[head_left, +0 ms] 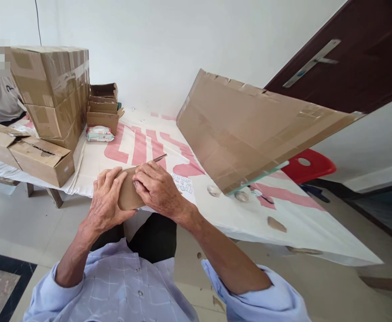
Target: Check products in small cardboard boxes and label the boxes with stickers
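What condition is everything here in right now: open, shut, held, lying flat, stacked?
Left hand: gripping the small cardboard piece.
Right hand: on the same piece, holding a thin metal tool.
Taped boxes: sealed, stacked.
Low carton: flaps loosely shut.
Small boxes: open, stacked.
Wipes pack: lying flat.
Big cardboard sheet: tilted, propped up.
Door: shut.

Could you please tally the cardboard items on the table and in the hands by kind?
Taped shipping cartons: 1 stack, count unclear
Long flat boxes: 2
Small open boxes: 3
Large cardboard sheet: 1
Small cardboard piece in hands: 1
Total: 8, counting the stack once
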The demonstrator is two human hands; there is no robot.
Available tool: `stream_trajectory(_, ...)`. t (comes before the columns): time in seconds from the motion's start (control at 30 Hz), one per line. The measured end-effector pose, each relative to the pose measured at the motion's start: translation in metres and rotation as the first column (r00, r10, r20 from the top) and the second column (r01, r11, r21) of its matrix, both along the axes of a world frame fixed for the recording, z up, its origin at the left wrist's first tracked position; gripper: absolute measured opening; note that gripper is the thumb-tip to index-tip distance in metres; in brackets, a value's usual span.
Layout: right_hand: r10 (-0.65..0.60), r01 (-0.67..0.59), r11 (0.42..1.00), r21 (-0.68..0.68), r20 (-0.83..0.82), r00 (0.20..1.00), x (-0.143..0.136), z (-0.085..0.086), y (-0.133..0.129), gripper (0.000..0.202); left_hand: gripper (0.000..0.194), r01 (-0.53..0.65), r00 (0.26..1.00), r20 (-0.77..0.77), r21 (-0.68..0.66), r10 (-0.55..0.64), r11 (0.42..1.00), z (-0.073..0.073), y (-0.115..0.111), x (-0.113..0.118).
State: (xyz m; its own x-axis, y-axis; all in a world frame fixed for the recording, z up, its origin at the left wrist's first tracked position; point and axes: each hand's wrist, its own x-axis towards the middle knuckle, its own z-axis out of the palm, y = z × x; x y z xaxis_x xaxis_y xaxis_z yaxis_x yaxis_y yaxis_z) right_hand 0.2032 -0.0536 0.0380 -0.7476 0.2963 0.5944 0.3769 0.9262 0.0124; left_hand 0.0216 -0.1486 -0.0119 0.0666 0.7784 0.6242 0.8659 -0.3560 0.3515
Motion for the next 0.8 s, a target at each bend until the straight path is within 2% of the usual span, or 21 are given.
stream_trajectory(0.2,0.046,-0.050,0.996,-0.078,-0.052,0.998,0.0034,0.0027,0.0017,0.026,0.099,0.005,1.000,0.009,0.006,-0.005,1.000,-0.0003,0.0001,0.0012)
stream_trajectory(0.8,0.042,-0.043,0.998,0.048,0.015,0.999,0.0048,0.0040,0.0025,0.022,0.097,0.007,0.999,0.032,-0.034,-0.006,0.999,0.0018,-0.0020,0.0019)
